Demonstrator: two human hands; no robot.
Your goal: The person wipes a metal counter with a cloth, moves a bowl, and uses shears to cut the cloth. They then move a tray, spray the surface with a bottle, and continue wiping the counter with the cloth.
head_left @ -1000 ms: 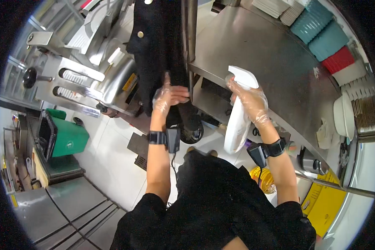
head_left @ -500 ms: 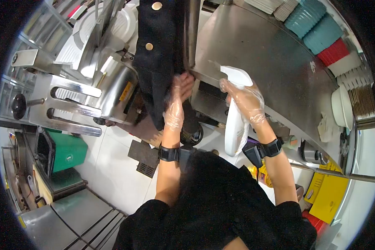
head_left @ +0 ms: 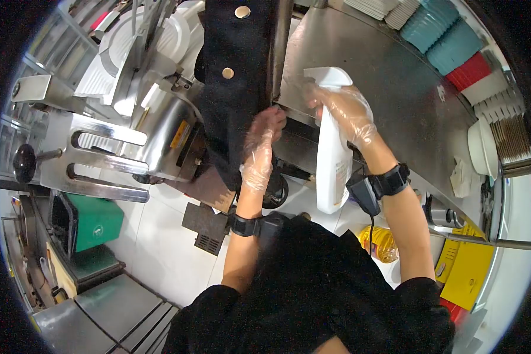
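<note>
A white spray bottle [head_left: 334, 171] hangs upright in my right hand [head_left: 349, 115], whose fingers are wrapped around its neck below the spray head. Both hands wear clear plastic gloves. My left hand [head_left: 262, 137] is beside the lower edge of a black panel or cloth [head_left: 230, 106] with round gold-coloured studs. Motion smears the left fingers; whether they touch the black material cannot be made out. The bottle is in front of the near edge of a steel counter [head_left: 389, 88].
Stacked blue containers [head_left: 448, 44], red ones [head_left: 469, 74] and a white bowl [head_left: 482, 147] line the counter's far right. Left are a slotted metal machine part [head_left: 94, 156] and a green bin [head_left: 98, 221]. A yellow oil bottle [head_left: 380, 243] stands low on the right.
The spray bottle has turned, showing more of its broad side, and its head is higher. My left hand has shifted slightly right; the black material also appears farther right.
</note>
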